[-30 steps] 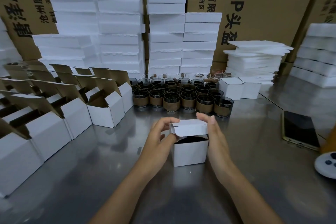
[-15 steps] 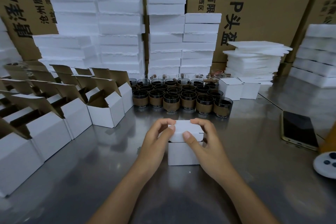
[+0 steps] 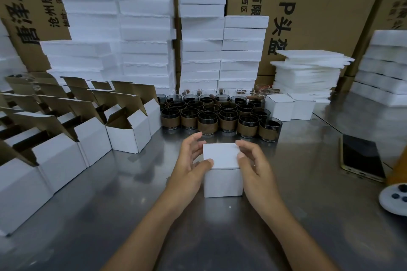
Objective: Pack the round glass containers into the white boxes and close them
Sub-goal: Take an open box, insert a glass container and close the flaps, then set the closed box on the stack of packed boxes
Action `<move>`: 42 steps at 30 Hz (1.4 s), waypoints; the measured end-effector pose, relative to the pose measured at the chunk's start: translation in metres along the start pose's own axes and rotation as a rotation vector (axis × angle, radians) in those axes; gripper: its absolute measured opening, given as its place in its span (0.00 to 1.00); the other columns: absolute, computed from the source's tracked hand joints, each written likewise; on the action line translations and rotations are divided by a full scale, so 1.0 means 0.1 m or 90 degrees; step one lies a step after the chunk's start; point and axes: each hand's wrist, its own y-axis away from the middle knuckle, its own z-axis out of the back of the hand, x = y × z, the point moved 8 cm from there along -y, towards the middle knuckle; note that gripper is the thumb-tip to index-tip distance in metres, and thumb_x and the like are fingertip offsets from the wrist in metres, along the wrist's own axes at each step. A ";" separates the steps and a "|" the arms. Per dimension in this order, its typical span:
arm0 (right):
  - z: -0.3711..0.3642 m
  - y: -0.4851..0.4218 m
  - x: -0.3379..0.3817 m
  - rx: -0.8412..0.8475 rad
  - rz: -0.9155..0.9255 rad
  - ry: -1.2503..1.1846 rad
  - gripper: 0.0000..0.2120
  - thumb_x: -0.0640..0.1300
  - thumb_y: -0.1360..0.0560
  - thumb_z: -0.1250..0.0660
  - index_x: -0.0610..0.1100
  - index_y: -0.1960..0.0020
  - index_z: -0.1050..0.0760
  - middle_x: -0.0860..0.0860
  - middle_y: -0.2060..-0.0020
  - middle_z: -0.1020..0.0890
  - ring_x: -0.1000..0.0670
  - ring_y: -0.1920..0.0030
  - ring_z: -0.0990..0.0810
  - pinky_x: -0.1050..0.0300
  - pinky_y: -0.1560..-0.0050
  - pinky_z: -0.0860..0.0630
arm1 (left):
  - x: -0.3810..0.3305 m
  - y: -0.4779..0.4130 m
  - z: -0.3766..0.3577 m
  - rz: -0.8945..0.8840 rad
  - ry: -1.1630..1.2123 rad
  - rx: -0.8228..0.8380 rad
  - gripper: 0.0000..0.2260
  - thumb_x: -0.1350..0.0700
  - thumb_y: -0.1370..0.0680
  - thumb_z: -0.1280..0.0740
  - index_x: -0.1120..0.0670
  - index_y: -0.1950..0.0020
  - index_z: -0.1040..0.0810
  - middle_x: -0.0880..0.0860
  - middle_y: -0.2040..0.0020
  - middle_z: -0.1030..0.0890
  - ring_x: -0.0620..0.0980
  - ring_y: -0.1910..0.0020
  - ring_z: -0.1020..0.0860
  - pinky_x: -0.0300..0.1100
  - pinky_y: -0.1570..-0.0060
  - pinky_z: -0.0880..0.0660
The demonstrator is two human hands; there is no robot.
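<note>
Box [image 3: 222, 182] — held between left hand [image 3: 189, 166] and right hand [image 3: 255, 171].

Steel tabletop [image 3: 110, 215] near edge free; open boxes [image 3: 130, 136] crowd left, glass containers [image 3: 207, 124] block rear, phone [image 3: 361, 158] right.
</note>
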 end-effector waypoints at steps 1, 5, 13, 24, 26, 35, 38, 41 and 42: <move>0.03 0.01 0.01 -0.025 0.014 0.016 0.09 0.41 0.22 0.39 0.54 0.46 0.27 0.58 0.45 0.24 0.57 0.42 0.26 0.57 0.39 0.29 | 0.00 0.00 0.00 0.001 0.007 -0.004 0.21 0.63 0.22 0.36 0.38 0.40 0.34 0.38 0.40 0.29 0.28 0.44 0.30 0.21 0.55 0.31; -0.05 0.11 0.08 0.025 0.069 0.093 0.14 0.48 0.26 0.33 0.61 0.44 0.33 0.67 0.43 0.31 0.66 0.41 0.32 0.65 0.42 0.31 | 0.05 0.00 0.04 0.020 0.056 -0.022 0.21 0.64 0.24 0.35 0.40 0.39 0.32 0.42 0.40 0.27 0.34 0.40 0.28 0.29 0.51 0.28; -0.23 0.21 0.08 0.037 0.047 0.203 0.45 0.54 0.37 0.24 0.52 0.29 0.45 0.60 0.36 0.42 0.63 0.35 0.41 0.65 0.38 0.37 | 0.08 0.02 0.06 0.037 0.078 -0.041 0.20 0.52 0.31 0.31 0.36 0.42 0.27 0.42 0.40 0.25 0.35 0.39 0.28 0.36 0.43 0.30; 0.06 0.08 -0.03 -0.070 -0.011 0.122 0.44 0.43 0.38 0.24 0.54 0.29 0.44 0.58 0.36 0.34 0.54 0.34 0.33 0.56 0.37 0.33 | 0.15 0.00 0.14 0.068 0.127 -0.082 0.10 0.61 0.23 0.35 0.49 0.46 0.21 0.45 0.52 0.19 0.43 0.46 0.22 0.38 0.49 0.27; 0.18 0.01 0.07 -0.085 0.002 0.081 0.42 0.41 0.38 0.23 0.55 0.31 0.41 0.55 0.36 0.31 0.53 0.35 0.31 0.49 0.35 0.30 | 0.15 -0.01 0.13 0.081 0.135 -0.088 0.09 0.62 0.24 0.35 0.51 0.47 0.22 0.49 0.53 0.20 0.47 0.48 0.21 0.38 0.51 0.27; 1.25 -0.89 0.36 -0.269 0.006 0.232 0.42 0.41 0.36 0.26 0.52 0.29 0.44 0.46 0.34 0.40 0.50 0.42 0.35 0.49 0.42 0.30 | 0.23 -0.09 0.03 0.041 0.012 -0.088 0.09 0.66 0.24 0.35 0.54 0.51 0.21 0.49 0.60 0.22 0.42 0.59 0.23 0.31 0.58 0.28; 1.65 -1.20 0.04 -0.322 -0.080 0.265 0.41 0.40 0.36 0.26 0.48 0.29 0.44 0.43 0.33 0.42 0.42 0.39 0.33 0.48 0.44 0.29 | 0.29 -0.14 0.05 0.027 -0.012 -0.111 0.11 0.69 0.26 0.35 0.54 0.56 0.20 0.46 0.64 0.22 0.43 0.64 0.25 0.37 0.61 0.30; 1.97 -1.37 -0.40 -0.352 -0.155 0.325 0.41 0.39 0.36 0.25 0.44 0.30 0.43 0.40 0.33 0.41 0.37 0.37 0.34 0.45 0.42 0.31 | 0.32 -0.18 0.07 0.017 -0.012 -0.134 0.12 0.72 0.27 0.34 0.55 0.58 0.20 0.47 0.68 0.22 0.44 0.68 0.27 0.37 0.63 0.31; 2.06 -1.41 -0.55 -0.355 -0.177 0.344 0.41 0.39 0.36 0.25 0.43 0.30 0.42 0.38 0.33 0.40 0.36 0.37 0.34 0.44 0.41 0.31 | 0.31 -0.19 0.07 0.010 -0.007 -0.135 0.10 0.71 0.26 0.34 0.56 0.59 0.21 0.47 0.69 0.22 0.44 0.69 0.27 0.35 0.65 0.30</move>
